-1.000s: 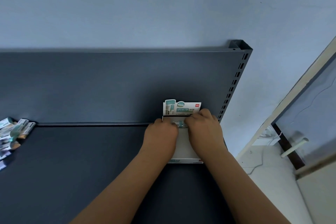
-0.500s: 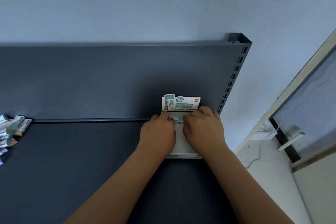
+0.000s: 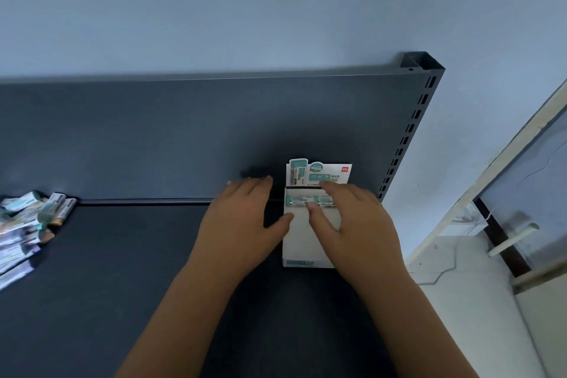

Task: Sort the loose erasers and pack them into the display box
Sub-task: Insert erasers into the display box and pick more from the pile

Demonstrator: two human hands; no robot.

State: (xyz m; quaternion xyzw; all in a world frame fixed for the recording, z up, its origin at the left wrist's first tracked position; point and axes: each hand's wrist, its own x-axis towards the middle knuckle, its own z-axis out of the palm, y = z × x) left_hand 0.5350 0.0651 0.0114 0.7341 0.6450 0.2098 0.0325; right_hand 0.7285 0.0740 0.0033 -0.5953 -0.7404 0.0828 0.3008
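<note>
The white display box (image 3: pixel 299 242) lies on the dark shelf, its printed header card (image 3: pixel 319 176) standing against the back panel. A row of teal-and-white erasers (image 3: pixel 302 201) sits at the box's far end. My right hand (image 3: pixel 352 224) rests over the box with its fingers on the erasers. My left hand (image 3: pixel 242 221) is beside the box's left wall, fingers spread, thumb touching the box edge, holding nothing. A pile of several loose erasers (image 3: pixel 27 224) lies far left on the shelf.
The dark shelf (image 3: pixel 122 270) stretches between the pile and the box. Its upright back panel (image 3: pixel 184 132) ends in a slotted post (image 3: pixel 411 126) at the right. Beyond the shelf's right edge are a pale floor and a framed glass panel (image 3: pixel 527 193).
My left hand has come off the erasers in the box and moved left, fingers now spread. My right hand stays on the box. The view has tilted slightly.
</note>
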